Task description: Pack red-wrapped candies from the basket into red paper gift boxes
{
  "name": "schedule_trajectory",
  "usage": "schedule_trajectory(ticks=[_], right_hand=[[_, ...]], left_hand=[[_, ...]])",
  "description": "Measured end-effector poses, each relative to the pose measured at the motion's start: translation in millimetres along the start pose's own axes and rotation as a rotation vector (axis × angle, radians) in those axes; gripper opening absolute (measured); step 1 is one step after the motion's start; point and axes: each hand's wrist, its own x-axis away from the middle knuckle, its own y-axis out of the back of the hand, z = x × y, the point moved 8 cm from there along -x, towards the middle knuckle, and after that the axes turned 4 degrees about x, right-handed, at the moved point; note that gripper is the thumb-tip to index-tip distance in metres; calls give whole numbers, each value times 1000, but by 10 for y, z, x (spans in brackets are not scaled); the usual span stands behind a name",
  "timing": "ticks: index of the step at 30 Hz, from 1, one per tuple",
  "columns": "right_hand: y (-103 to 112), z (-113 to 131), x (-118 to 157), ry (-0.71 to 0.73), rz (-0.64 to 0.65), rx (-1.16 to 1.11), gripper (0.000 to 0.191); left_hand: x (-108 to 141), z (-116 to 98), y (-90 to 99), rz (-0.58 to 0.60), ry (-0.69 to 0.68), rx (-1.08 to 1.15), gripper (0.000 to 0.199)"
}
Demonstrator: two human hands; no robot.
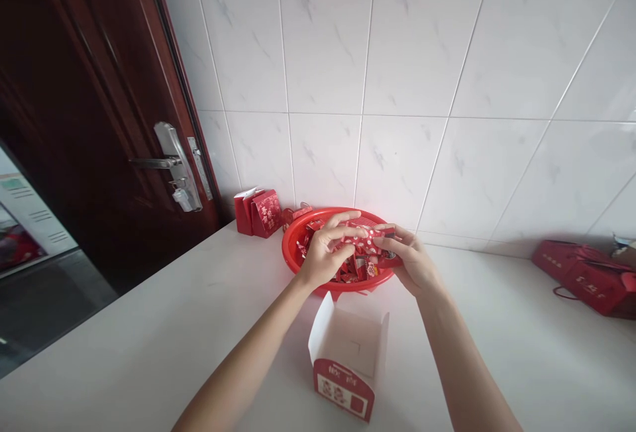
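Pinching a dotted red packet point(371, 242) with left hand point(322, 254) and right hand point(413, 258), long axis left-to-right, over the basket point(290, 254)

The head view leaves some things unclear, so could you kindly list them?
Head view:
- Inside of the red oval plastic basket: partly hidden behind the left hand and right hand.
- Red corded box: cut off by the right edge.
- Label print on the white-and-red open cardboard box: too small.
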Motion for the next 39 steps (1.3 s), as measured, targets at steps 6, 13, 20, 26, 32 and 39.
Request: schedule_trajectory(ticks=[6,13,20,26,32,39], right_hand=[[8,117,40,61,-33,25,36],[-11,150,50,111,29,47,33],[-44,127,70,66,123,18,34],[-71,122,78,51,160,62,27],[-82,157,83,59,120,119,30],[-85,146,83,58,126,111,32]], left_hand=[[13,206,8,-63,320,238,44],[36,129,-22,-47,363,307,58],[47,84,-12,-5,322,343,67],[53,21,21,-14,288,245,59],[49,-11,-37,40,307,212,34],[43,-61,-7,24,252,193,29]])
